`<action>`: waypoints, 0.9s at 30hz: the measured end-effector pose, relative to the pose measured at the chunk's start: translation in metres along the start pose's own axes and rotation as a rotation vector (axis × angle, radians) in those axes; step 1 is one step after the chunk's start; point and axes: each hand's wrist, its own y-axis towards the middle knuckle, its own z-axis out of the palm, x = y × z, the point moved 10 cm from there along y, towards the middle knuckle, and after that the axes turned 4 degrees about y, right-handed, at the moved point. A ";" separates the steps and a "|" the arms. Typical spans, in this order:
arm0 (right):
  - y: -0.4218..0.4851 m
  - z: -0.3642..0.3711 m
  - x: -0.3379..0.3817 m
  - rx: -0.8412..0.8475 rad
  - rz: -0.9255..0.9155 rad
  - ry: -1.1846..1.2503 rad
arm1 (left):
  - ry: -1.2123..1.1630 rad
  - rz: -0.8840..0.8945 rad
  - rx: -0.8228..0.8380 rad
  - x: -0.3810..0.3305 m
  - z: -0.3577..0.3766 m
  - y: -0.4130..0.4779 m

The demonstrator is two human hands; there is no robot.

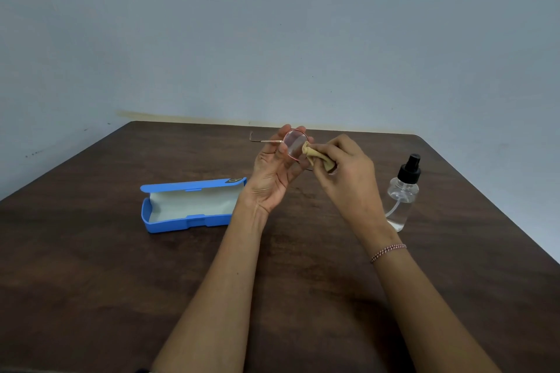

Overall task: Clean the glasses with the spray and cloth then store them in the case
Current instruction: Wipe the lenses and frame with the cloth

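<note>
My left hand (274, 174) holds thin pink-rimmed glasses (293, 144) above the table's middle, fingers pinching the rim of one lens; one temple arm sticks out to the left. My right hand (345, 171) grips a small beige cloth (315, 156), its bunched tip pressed against that lens. The second lens is hidden behind the cloth and fingers. An open blue case (191, 206) with a pale lining lies on the table to the left. A clear spray bottle (403, 194) with a black nozzle stands upright to the right, behind my right wrist.
A dark brown wooden table (91, 266) fills the lower view and ends at a plain grey-blue wall (272, 39). My right wrist wears a red-and-white thread band (388, 252).
</note>
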 end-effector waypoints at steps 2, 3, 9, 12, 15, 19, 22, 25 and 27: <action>0.000 0.001 0.002 0.000 -0.011 0.000 | 0.014 -0.023 -0.004 0.003 -0.001 -0.001; 0.000 0.001 0.002 -0.002 -0.013 0.002 | 0.021 -0.036 -0.007 0.004 -0.002 -0.001; 0.000 -0.002 0.002 -0.020 -0.018 0.011 | 0.052 -0.046 -0.004 0.007 -0.003 -0.001; -0.001 0.001 0.002 -0.007 -0.025 0.023 | 0.039 -0.025 0.007 0.005 -0.004 0.001; -0.003 0.006 0.006 0.037 -0.065 0.060 | -0.022 0.008 0.017 0.001 -0.003 0.001; -0.003 0.008 0.007 0.054 -0.085 0.063 | -0.067 0.048 0.013 -0.007 -0.002 0.000; -0.001 0.000 0.001 -0.004 -0.056 -0.021 | -0.109 0.052 0.006 -0.009 0.000 0.000; -0.001 -0.008 -0.007 -0.059 0.004 -0.077 | -0.110 0.053 -0.001 -0.007 0.000 0.000; -0.002 -0.006 -0.003 -0.053 -0.013 -0.079 | -0.121 0.056 0.003 -0.007 0.001 0.000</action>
